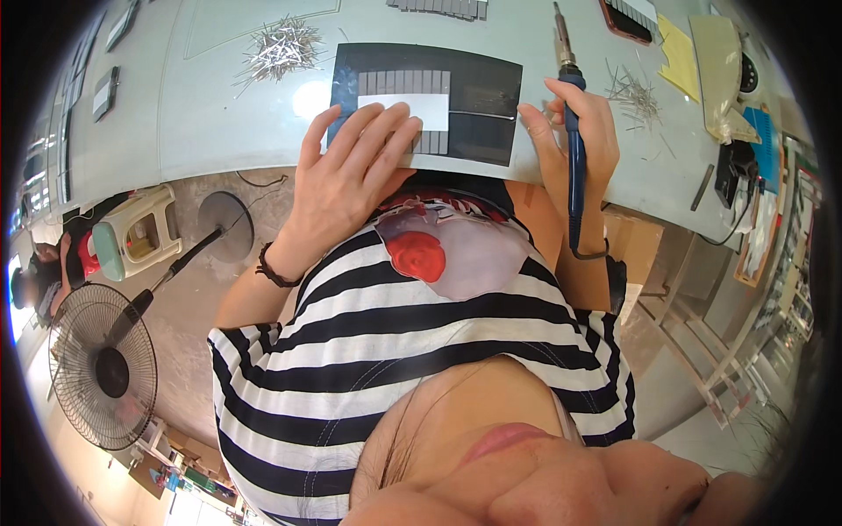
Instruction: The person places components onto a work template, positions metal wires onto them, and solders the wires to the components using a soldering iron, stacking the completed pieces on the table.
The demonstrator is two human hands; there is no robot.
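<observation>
My left hand (355, 167) lies with its fingers stretched out on a white strip (430, 112). That strip crosses a row of narrow grey pieces (405, 82) set side by side on a black rectangular board (482, 83). A thin pale wire (482, 115) runs from the pieces toward the board's right edge, close to my right thumb; whether the thumb touches it I cannot tell. Just right of the board, my right hand (583, 131) grips a soldering iron (574, 158) by its dark blue handle. The iron's metal tip points away from me, over the table.
A heap of thin metal pieces (282, 48) sits left of the board, and a looser scatter (638, 98) lies right of the iron. More grey pieces (438, 8), a phone (627, 19) and yellow paper (680, 61) are farther back. A fan (110, 368) and a stool (145, 232) stand at left.
</observation>
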